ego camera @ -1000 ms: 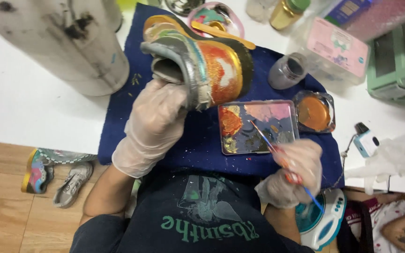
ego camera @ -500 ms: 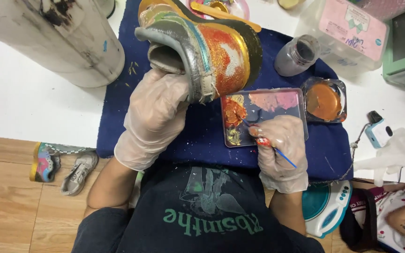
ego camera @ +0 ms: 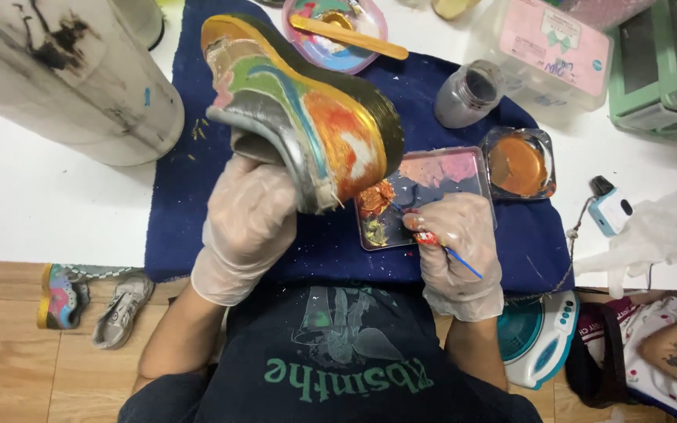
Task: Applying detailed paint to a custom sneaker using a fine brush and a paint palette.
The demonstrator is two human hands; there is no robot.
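My left hand (ego camera: 248, 223), in a clear glove, is inside a painted shoe (ego camera: 307, 117) and holds it up, sole toward me, over a dark blue towel (ego camera: 197, 188). The shoe carries orange, gold, green and silver paint. My gloved right hand (ego camera: 456, 243) grips a thin paintbrush (ego camera: 442, 247) with a blue handle. Its tip rests at the orange paint on a rectangular palette tray (ego camera: 440, 180) just right of the shoe.
A small dish of orange paint (ego camera: 519, 164) and a grey jar (ego camera: 468, 94) stand behind the palette. A pink bowl with a wooden stick (ego camera: 338, 27) sits at the back. A large white cylinder (ego camera: 64, 78) stands left. A crumpled glove (ego camera: 644, 239) lies right. Painted shoes (ego camera: 92, 301) lie on the floor.
My right hand has moved up from my lap to the palette, bringing the brush tip onto the orange paint. The shoe has tilted so more of its sole faces me.
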